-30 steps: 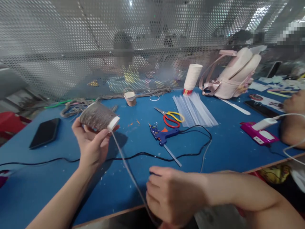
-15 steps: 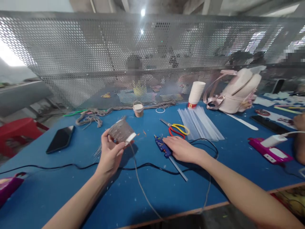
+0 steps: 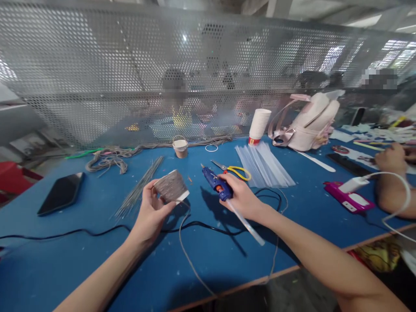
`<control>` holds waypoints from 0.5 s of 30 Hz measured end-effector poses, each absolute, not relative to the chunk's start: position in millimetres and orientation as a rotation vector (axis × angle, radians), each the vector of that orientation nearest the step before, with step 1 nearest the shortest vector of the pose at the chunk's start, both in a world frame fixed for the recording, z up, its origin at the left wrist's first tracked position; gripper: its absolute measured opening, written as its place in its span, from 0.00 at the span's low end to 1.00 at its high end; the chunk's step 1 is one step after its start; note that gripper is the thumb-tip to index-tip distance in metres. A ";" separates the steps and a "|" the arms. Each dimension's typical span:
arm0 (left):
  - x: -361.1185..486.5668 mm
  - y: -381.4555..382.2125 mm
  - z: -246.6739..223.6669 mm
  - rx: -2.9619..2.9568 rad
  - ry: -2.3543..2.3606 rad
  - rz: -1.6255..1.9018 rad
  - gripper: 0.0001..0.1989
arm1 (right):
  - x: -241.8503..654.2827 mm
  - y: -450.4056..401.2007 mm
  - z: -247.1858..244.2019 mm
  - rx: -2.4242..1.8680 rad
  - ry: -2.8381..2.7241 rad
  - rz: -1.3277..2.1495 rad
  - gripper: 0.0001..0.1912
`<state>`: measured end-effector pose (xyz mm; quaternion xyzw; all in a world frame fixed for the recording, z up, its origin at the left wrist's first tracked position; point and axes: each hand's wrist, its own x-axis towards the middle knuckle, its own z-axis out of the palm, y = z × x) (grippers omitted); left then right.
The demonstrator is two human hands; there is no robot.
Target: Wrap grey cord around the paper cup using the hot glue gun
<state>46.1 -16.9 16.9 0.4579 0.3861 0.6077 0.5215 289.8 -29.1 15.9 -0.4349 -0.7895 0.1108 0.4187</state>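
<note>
A paper cup wrapped in grey cord (image 3: 171,186) is tilted on its side in my left hand (image 3: 152,212), its white rim toward the right. From it a loose grey cord (image 3: 186,255) trails down to the table's front edge. My right hand (image 3: 242,197) grips a blue glue gun (image 3: 215,182) above the table, its nozzle pointing up and left. A clear glue stick (image 3: 248,227) sticks out of the gun's back. Just behind the gun lie scissors (image 3: 238,172) with yellow and red handles.
Thin grey wires (image 3: 139,188) and a phone (image 3: 61,193) lie left. Behind are a small bucket (image 3: 180,148), stacked cups (image 3: 260,125) and clear glue sticks (image 3: 264,164). A backpack (image 3: 308,125), purple power strip (image 3: 349,199) and another person's hand (image 3: 391,160) are right. A black cable crosses the table.
My right hand has taken hold of the glue gun and lifted it off the table. The wrapped cup has turned slightly in my left hand. The camera view has shifted to the right.
</note>
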 end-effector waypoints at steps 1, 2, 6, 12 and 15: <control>45.8 -16.4 16.3 1.112 0.928 1.453 0.31 | 287.6 -32.5 18.1 -1.083 -1.912 0.354 0.20; 45.6 -15.9 15.6 1.126 0.927 1.448 0.31 | 285.1 -36.4 20.2 -1.093 -1.861 0.431 0.18; 44.8 -14.8 12.7 1.152 0.903 1.451 0.30 | 274.2 -51.4 29.7 -1.152 -1.781 0.692 0.11; 43.8 -13.9 9.0 1.210 0.924 1.424 0.31 | 260.9 -56.2 51.7 -1.202 -1.661 1.034 0.07; 43.5 -13.2 7.3 1.223 0.924 1.438 0.31 | 254.5 -55.7 55.7 -1.262 -1.560 1.181 0.05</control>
